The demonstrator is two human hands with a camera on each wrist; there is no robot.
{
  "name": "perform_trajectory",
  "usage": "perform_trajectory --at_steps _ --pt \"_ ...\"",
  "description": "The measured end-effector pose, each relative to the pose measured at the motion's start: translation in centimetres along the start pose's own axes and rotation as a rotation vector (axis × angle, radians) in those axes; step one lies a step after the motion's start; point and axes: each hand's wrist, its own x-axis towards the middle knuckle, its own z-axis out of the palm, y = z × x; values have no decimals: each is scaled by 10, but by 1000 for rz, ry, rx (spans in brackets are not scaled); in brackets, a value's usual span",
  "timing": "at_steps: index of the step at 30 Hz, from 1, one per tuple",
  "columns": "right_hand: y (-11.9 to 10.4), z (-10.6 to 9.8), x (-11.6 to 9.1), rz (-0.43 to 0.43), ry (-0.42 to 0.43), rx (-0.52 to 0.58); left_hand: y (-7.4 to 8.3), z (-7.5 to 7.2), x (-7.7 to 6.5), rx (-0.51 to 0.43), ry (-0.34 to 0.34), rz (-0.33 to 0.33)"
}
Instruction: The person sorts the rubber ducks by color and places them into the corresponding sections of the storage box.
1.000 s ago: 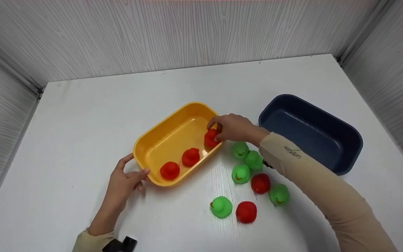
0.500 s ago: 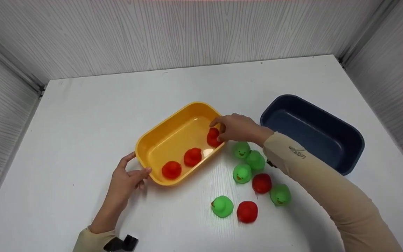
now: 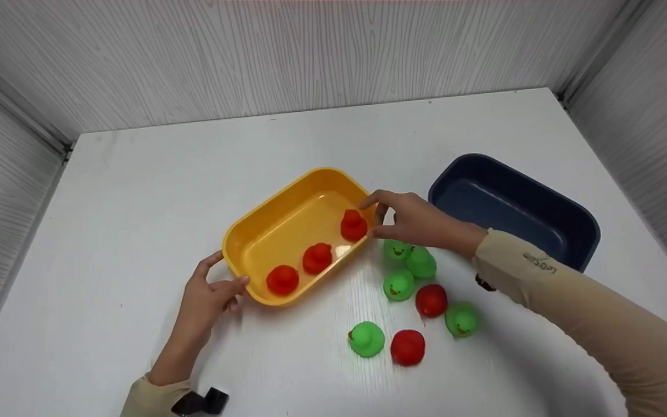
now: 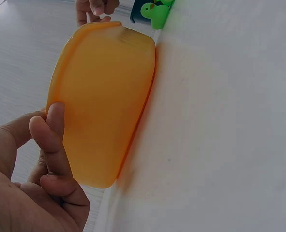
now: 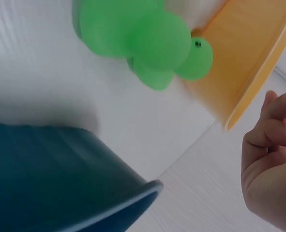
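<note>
My left hand [image 3: 203, 304] grips the near-left corner of a yellow plastic tub [image 3: 275, 223], with the thumb at its rim; the left wrist view shows curled fingers against the outer wall. Three red toys lie inside the tub. One, a red rubber duck [image 3: 354, 226], sits at the right end, with two red toys [image 3: 317, 258] further left along the near side. Right beside that end, my right hand [image 3: 417, 219] hovers with thumb and forefinger apart around the rim, nothing between them. Several green rubber ducks [image 3: 398, 285] lie on the table below it.
A dark blue tub [image 3: 513, 202] stands to the right, behind my right forearm. Two red toys [image 3: 407, 347] lie on the white table [image 3: 154, 185] among the green ducks. White wood-grain panels [image 3: 310, 52] enclose the table's back and sides.
My right hand has let go of the red duck and moved right, out to the tub's rim. The duck stays in the yellow tub. My left hand keeps its hold.
</note>
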Motion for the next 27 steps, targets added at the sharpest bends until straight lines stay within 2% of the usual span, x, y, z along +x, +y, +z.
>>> perform_trajectory --at_steps 6,9,15,23,27 --pt "2 10 -24 34 36 104 -1 1 2 -22 6 4" --pt "3 13 -36 67 22 141 0 1 2 -35 10 6" --pt "4 19 -58 104 -80 173 0 1 2 -32 9 -2" --pt "1 28 -80 23 -193 260 -1 2 1 -22 4 15" --pt "1 35 -90 -3 -270 261 -1 1 1 -19 2 15"
